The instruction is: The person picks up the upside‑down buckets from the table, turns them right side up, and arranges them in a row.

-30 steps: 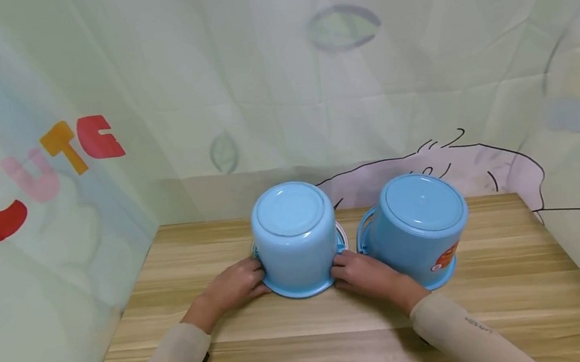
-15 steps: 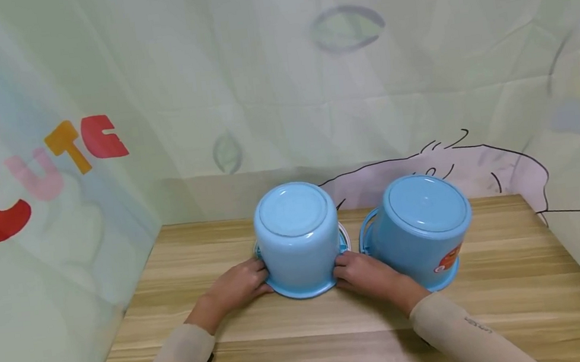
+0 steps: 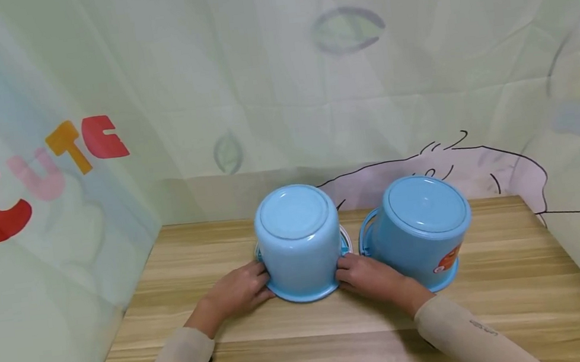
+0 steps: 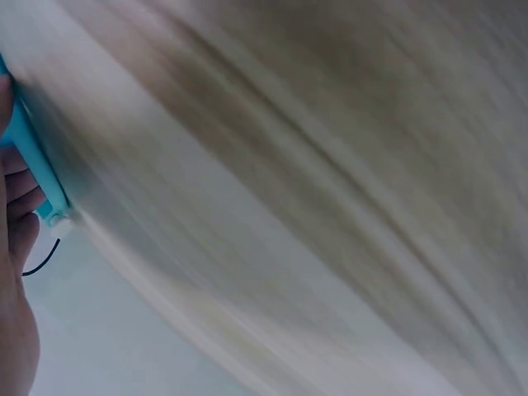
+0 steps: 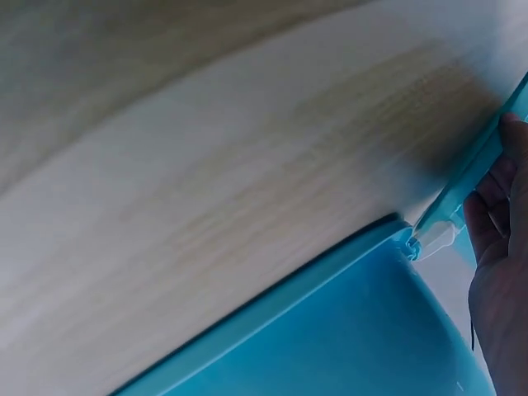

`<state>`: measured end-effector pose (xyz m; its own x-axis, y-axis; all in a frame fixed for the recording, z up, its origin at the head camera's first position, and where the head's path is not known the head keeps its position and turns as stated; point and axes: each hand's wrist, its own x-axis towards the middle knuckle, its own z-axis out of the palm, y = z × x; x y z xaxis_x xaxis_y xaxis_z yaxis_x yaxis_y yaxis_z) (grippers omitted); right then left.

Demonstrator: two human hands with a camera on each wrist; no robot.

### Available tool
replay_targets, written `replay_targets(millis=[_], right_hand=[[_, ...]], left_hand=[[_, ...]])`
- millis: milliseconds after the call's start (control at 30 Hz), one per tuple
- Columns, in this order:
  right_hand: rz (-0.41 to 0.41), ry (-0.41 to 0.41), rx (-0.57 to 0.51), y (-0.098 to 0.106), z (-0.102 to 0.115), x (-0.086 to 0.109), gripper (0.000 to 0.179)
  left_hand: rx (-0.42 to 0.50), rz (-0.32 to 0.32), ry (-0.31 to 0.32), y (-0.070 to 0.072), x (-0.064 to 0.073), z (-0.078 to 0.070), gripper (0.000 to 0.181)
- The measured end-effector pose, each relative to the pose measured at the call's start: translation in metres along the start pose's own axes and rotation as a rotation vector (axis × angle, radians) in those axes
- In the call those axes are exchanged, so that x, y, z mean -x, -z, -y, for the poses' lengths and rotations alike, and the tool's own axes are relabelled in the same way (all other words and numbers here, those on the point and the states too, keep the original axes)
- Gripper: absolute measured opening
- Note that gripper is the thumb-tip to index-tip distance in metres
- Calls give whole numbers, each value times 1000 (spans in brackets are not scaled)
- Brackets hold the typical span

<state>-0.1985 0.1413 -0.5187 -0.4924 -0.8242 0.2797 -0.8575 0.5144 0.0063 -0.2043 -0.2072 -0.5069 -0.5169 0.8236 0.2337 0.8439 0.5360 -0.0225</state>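
A light blue bucket (image 3: 302,263) stands upside down on the wooden table, its round base facing up. My left hand (image 3: 240,288) grips its rim from the left side, and my right hand (image 3: 366,277) grips the rim opposite. In the left wrist view, curled fingers of the left hand (image 4: 18,223) lie along the blue rim (image 4: 35,157). The right wrist view has the right hand (image 5: 505,223) with thumb and fingers at the rim (image 5: 470,177). Part of the pale bucket handle (image 3: 347,239) shows behind the bucket's right side.
Close on the right, a second, darker blue bucket (image 3: 410,245) is also upside down, with a red sticker (image 3: 446,259) and its blue handle (image 3: 364,229) to the left. Printed curtains (image 3: 279,86) rise behind the wooden table (image 3: 309,352) and along both sides.
Both hands keep their grip on the rim. The light blue bucket has shifted very slightly toward me in the last half second; the darker bucket stays in place.
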Motion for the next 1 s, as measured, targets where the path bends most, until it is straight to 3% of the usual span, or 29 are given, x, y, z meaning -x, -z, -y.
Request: replay_targets(millis=[267,533,667,833,1000], right_hand=[[-34,15,-8,7,0,7,7],[-72,35,12,14,1,9,7],[-101,50,21,14,0,10,11],[-160,52,6,13,-2,13,15],[-184,56,15,18,-1,14,15]], left_hand=[[-73,-61,-62,1,3,-3,12],[-128,-99,-124,5,8,-2,19],[-151,-128,-144,6,9,-3,11],[-162,-175,-170,6,8,-3,50],[-186,-177,-183,10,7,-5,49]])
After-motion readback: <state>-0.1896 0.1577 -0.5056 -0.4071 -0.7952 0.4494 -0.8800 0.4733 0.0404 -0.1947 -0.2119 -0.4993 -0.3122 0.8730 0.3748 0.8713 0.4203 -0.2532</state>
